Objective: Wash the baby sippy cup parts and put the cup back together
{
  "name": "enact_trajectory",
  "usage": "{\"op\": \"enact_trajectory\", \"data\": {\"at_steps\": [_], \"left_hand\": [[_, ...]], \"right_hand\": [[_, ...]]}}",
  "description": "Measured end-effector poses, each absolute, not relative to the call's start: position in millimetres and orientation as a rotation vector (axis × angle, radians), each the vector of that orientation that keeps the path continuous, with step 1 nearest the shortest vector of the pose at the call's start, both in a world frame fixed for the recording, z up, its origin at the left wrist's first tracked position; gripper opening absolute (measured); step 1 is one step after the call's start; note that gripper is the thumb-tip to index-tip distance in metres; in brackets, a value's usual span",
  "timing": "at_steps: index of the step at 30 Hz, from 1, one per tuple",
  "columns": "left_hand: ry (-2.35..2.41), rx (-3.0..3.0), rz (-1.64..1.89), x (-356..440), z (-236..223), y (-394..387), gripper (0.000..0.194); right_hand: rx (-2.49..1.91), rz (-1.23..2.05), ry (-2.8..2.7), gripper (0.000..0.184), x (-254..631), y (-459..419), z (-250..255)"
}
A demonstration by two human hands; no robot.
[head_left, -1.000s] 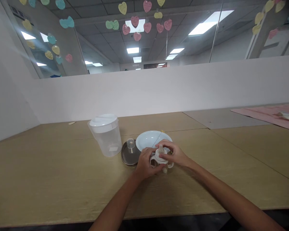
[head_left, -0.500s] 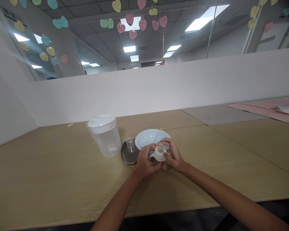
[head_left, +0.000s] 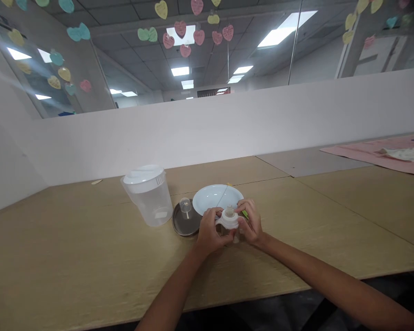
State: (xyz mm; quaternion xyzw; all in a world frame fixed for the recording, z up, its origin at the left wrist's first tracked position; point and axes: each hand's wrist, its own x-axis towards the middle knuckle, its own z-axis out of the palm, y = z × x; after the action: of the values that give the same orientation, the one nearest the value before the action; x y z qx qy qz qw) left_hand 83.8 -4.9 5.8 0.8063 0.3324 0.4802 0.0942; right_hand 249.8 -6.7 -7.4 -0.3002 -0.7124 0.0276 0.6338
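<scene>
A clear baby bottle (head_left: 229, 222) with a white collar, side handles and a translucent nipple stands upright between my hands, just in front of the white bowl (head_left: 200, 195). My left hand (head_left: 209, 231) is closed around its left side, by a handle. On the right, my right hand (head_left: 251, 222) grips the collar between thumb and fingers, its index finger close to the nipple. A thin wire (head_left: 222, 195) with a yellow tip leans in the bowl. Something green (head_left: 244, 214) shows behind my right fingers; its kind is hidden.
Left of the bowl lies a dark round tray (head_left: 184, 227) bearing a small clear cup (head_left: 185, 205). A clear pitcher (head_left: 155, 202) with a white lid stands farther left. Pink cloth (head_left: 359, 151) lies at the far right, and a white wall (head_left: 193, 133) closes the back.
My right hand has shifted on the collar; its fingers now sit at the right side, uncovering more of the nipple and the green thing. My left hand keeps its hold. The view has shifted slightly right.
</scene>
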Motion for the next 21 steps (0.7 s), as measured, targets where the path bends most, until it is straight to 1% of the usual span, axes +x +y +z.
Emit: {"op": "enact_trajectory", "data": {"at_steps": [5, 11, 12, 15, 18, 21], "left_hand": [[0.978, 2.356, 1.416, 82.8, 5.7, -6.6, 0.054], [1.017, 2.380, 1.425, 81.9, 3.6, -7.4, 0.045], [1.020, 2.385, 1.426, 81.8, 3.8, -7.6, 0.044], [1.004, 2.396, 1.437, 81.9, 4.6, -7.9, 0.044], [0.982, 2.383, 1.435, 81.8, 4.9, -7.1, 0.050], [0.963, 2.377, 1.423, 81.2, 4.7, -5.8, 0.059]], "right_hand": [[-0.632, 0.074, -1.642, 0.019, 248.4, -9.9, -9.0], [-0.655, 0.138, -1.542, 0.020, 247.0, -8.5, -15.7], [-0.668, 0.175, -1.533, 0.022, 246.9, -8.4, -15.2], [-0.676, 0.344, -1.619, 0.035, 247.5, -8.1, -10.8], [-0.673, 0.461, -1.751, 0.040, 248.9, -7.8, -5.0], [-0.647, 0.430, -1.842, 0.038, 249.6, -8.2, 0.8]]}}
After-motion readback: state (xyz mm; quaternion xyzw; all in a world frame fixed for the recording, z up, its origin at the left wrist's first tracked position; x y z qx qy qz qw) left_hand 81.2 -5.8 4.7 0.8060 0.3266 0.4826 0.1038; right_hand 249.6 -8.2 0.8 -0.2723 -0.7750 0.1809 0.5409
